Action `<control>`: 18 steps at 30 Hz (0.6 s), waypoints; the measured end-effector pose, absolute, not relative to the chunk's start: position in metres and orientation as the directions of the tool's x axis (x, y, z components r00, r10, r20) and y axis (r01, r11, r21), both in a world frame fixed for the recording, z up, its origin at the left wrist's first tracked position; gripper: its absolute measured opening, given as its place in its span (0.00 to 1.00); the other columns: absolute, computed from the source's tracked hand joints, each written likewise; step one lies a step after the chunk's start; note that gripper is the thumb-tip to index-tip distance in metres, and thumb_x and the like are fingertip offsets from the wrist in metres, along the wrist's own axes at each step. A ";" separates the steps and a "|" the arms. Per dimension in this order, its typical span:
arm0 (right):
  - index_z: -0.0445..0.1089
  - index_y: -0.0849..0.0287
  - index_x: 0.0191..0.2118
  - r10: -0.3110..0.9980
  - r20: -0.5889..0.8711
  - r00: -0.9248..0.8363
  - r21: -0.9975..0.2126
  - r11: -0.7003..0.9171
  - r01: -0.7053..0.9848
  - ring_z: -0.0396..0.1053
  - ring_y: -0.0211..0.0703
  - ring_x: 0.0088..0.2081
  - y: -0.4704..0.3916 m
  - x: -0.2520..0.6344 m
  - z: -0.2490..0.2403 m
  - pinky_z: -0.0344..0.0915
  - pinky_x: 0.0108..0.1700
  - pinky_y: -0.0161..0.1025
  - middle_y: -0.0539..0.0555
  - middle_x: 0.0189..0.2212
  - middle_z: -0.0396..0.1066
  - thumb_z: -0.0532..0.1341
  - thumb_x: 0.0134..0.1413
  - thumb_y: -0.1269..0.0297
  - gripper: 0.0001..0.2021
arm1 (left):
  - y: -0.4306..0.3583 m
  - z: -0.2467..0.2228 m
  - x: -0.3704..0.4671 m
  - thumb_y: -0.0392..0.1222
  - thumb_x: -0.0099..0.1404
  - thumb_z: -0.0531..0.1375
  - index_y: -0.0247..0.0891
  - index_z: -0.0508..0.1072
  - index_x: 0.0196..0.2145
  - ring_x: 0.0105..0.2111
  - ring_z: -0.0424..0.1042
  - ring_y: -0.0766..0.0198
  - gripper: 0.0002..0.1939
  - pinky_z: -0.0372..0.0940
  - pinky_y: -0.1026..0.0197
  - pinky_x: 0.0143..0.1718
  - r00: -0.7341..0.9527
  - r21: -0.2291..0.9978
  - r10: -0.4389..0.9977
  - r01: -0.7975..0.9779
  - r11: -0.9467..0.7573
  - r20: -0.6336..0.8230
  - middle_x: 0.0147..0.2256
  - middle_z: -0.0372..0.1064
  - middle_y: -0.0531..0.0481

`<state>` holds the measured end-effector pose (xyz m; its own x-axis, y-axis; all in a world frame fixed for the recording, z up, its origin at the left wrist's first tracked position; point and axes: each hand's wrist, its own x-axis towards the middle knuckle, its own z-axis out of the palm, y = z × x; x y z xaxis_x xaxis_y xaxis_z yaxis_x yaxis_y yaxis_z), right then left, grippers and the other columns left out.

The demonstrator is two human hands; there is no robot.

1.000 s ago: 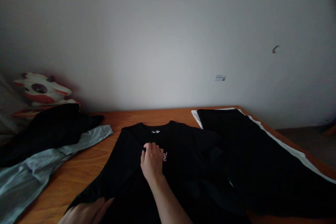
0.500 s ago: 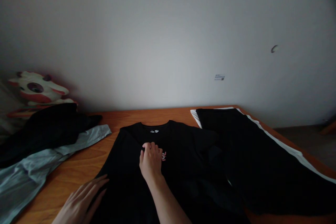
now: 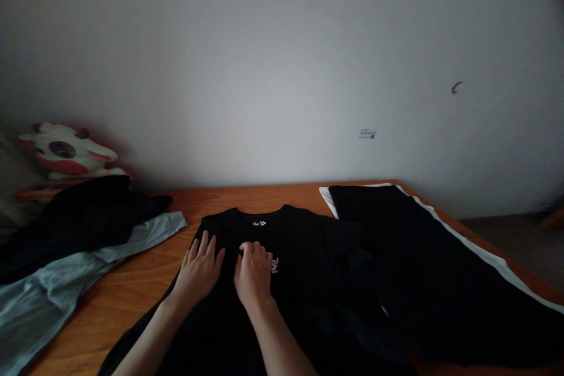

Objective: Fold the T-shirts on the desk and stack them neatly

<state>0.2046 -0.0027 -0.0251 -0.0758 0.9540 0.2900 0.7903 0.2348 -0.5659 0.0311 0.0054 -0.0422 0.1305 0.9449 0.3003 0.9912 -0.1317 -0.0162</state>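
black t-shirt point(image 3: 282, 258) spread face-up on surface point(image 3: 132, 282), unfolded; left hand point(image 3: 199, 270) flat, fingers apart, right hand point(image 3: 254, 273) loosely curled, both pressing chest, gripping nothing.

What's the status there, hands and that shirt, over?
Left hand flat, fingers spread, on black cotton T-shirt. Right hand pressing its chest, fingers curled. Black white-striped trousers overlap shirt's right side.
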 end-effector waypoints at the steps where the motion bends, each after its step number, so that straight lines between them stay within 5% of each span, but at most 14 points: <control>1: 0.70 0.55 0.46 0.952 0.297 -0.073 -0.567 0.238 0.788 0.71 0.55 0.46 -0.002 0.205 -0.026 0.62 0.48 0.50 0.58 0.44 0.74 0.60 0.59 0.75 0.12 | 0.006 -0.047 0.031 0.48 0.71 0.45 0.35 0.69 0.61 0.66 0.59 0.41 0.28 0.59 0.36 0.62 0.115 -0.024 0.954 0.993 -0.112 0.276 0.62 0.68 0.34; 10: 0.70 0.56 0.47 0.956 0.286 -0.060 -0.629 0.235 0.741 0.71 0.55 0.47 -0.007 0.205 -0.028 0.63 0.50 0.51 0.58 0.44 0.74 0.63 0.55 0.73 0.14 | 0.007 -0.051 0.021 0.53 0.69 0.47 0.38 0.67 0.64 0.68 0.57 0.44 0.30 0.53 0.39 0.65 0.120 -0.047 0.963 0.993 -0.112 0.242 0.65 0.63 0.39; 18: 0.70 0.54 0.50 0.903 0.257 -0.345 -0.562 0.429 0.707 0.70 0.54 0.51 -0.032 0.269 0.004 0.65 0.55 0.53 0.57 0.49 0.72 0.65 0.56 0.68 0.15 | 0.015 -0.042 0.025 0.54 0.69 0.47 0.43 0.66 0.64 0.69 0.51 0.38 0.30 0.48 0.30 0.64 0.110 -0.023 0.980 0.994 -0.108 0.167 0.69 0.57 0.38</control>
<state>0.2692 -0.0315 0.0040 -0.3447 0.9030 0.2566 0.7068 0.4295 -0.5621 0.0251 0.0151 -0.0423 0.1102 0.9798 0.1668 0.9939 -0.1078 -0.0232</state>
